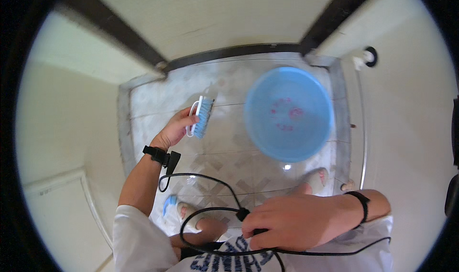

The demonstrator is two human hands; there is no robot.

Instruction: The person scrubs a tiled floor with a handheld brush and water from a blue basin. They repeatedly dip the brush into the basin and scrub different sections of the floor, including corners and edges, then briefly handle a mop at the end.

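Observation:
A scrub brush (pixel 203 118) with a white plastic handle and blue bristles is in my left hand (pixel 179 125), held above the tiled floor with its bristles facing right. Close to my chest, my right hand (pixel 290 221) has its fingers closed around a small black part of a cable (pixel 211 209), partly hidden by the fingers. The black cable loops in front of my shirt. A round light-blue plastic basin (pixel 288 143) stands on the floor at the right, with reddish markings at its bottom.
Walls enclose the tiled floor (pixel 229 128), with a dark-framed doorway (pixel 233 52) ahead. A light-blue object (pixel 169 203) lies beside my left foot. A thin pipe (pixel 365 143) runs along the right wall. My feet, in light slippers, stand on the tiles.

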